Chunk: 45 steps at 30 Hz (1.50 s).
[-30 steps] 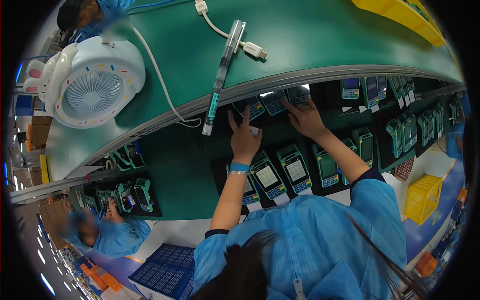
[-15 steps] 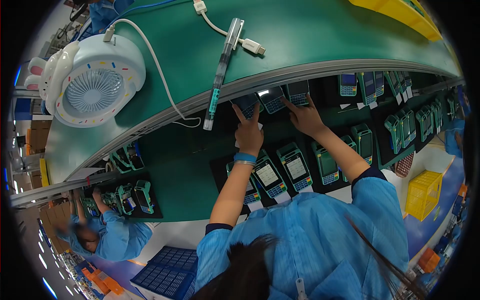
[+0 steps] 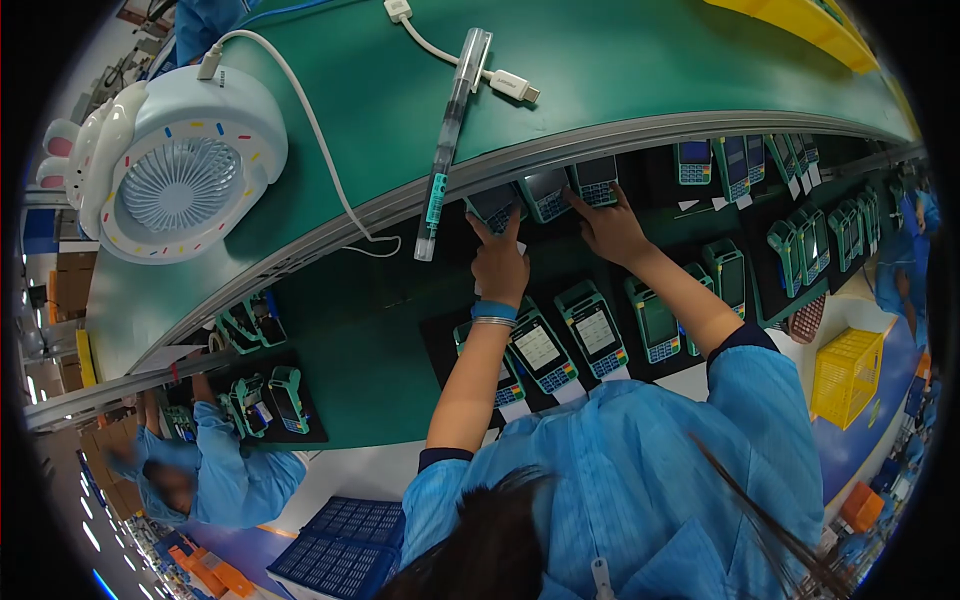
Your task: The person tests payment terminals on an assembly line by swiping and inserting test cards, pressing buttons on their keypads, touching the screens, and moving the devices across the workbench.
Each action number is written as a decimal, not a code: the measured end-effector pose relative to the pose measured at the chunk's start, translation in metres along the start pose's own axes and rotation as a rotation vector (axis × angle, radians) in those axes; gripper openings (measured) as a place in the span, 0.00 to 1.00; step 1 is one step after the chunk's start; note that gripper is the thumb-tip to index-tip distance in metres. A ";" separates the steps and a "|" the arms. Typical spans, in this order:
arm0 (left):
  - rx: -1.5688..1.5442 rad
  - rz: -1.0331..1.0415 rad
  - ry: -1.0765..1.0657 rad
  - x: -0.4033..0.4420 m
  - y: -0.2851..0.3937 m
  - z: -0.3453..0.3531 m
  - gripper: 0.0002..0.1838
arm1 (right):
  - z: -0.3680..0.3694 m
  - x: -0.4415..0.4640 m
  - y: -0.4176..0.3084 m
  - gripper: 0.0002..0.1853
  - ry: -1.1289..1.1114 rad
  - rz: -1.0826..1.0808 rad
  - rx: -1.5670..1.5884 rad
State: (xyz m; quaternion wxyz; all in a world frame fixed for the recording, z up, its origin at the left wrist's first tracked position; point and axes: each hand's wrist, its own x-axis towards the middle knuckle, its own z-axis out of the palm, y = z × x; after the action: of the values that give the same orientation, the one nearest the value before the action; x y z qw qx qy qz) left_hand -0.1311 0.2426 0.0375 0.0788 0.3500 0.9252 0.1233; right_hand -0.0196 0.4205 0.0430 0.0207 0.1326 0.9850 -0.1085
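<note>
My left hand [image 3: 500, 268], with a blue band at the wrist, stretches two spread fingers onto the lower part of a card payment terminal [image 3: 492, 203] under the shelf edge. My right hand [image 3: 613, 230] spans two neighbours: one fingertip is at the keypad of a terminal with a lit glare on its screen [image 3: 545, 188], another at the keypad of the terminal [image 3: 597, 175] to its right. Neither hand grips anything. Nearer my body stand terminals with white lit screens [image 3: 537, 345] [image 3: 594, 333], and a dark-screened terminal [image 3: 655, 325] lies below my right forearm.
On the green upper shelf [image 3: 340, 90] are a rabbit-shaped fan [image 3: 180, 170], a pen [image 3: 447, 150] and a white cable [image 3: 510, 85]. More terminals [image 3: 735, 168] fill the right side. A co-worker [image 3: 225, 470] sits at left. Blue crates [image 3: 340, 545] and a yellow basket [image 3: 848, 375] are below.
Both hands keep nearly the same places on the terminals, fingers still spread. The view has shifted slightly. The co-worker at left has moved an arm.
</note>
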 end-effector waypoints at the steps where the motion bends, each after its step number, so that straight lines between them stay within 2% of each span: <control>1: -0.002 0.006 -0.004 0.000 0.000 0.000 0.45 | 0.000 0.000 0.001 0.35 0.026 -0.022 0.019; 3: -0.009 -0.029 -0.030 0.003 0.001 -0.002 0.45 | 0.004 -0.001 0.005 0.35 0.051 -0.037 0.032; 5: 0.001 -0.021 -0.019 0.003 0.002 -0.001 0.45 | 0.017 -0.002 0.007 0.36 0.239 -0.113 0.048; 6: 0.019 -0.018 -0.008 0.002 0.002 -0.001 0.45 | 0.013 -0.002 0.005 0.36 0.237 -0.111 0.048; 8: 0.040 -0.017 -0.015 0.003 0.001 0.002 0.45 | 0.004 -0.001 0.002 0.38 -0.024 -0.021 -0.010; 9: 0.061 -0.017 -0.023 0.004 0.002 0.003 0.45 | -0.003 -0.001 -0.001 0.38 -0.023 -0.013 -0.010; 11: 0.088 -0.011 -0.030 0.005 0.003 0.004 0.45 | -0.012 0.001 -0.004 0.39 -0.177 0.018 -0.046; 14: 0.124 -0.005 -0.028 0.005 0.003 0.006 0.45 | -0.002 -0.002 0.002 0.39 -0.053 -0.033 -0.043; 18: 0.092 -0.008 -0.063 0.006 0.003 0.003 0.42 | -0.005 -0.003 0.003 0.40 -0.072 -0.017 -0.079; 20: 0.056 -0.018 -0.095 0.009 0.003 0.000 0.43 | -0.003 -0.002 0.006 0.41 0.002 -0.061 -0.054; 26: 0.130 0.023 -0.113 0.012 0.006 -0.005 0.41 | 0.011 0.001 0.012 0.42 -0.056 0.007 -0.020; 28: 0.163 0.023 -0.115 0.011 0.009 -0.003 0.41 | 0.003 -0.002 0.007 0.42 -0.170 0.009 0.040; 32: 0.180 0.024 -0.107 0.011 0.006 -0.007 0.41 | 0.006 -0.001 0.006 0.42 -0.074 -0.020 0.000; 34: 0.173 0.020 -0.111 0.010 0.006 -0.008 0.41 | -0.017 -0.002 0.000 0.43 -0.240 0.017 -0.008; 45: 0.098 0.046 -0.069 0.012 -0.001 0.001 0.40 | -0.003 0.000 0.003 0.44 -0.105 -0.048 -0.060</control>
State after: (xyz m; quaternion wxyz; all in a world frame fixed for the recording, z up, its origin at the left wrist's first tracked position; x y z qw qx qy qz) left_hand -0.1404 0.2496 0.0358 0.0903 0.3786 0.9187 0.0675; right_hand -0.0191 0.4235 0.0449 0.0738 0.1024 0.9883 -0.0861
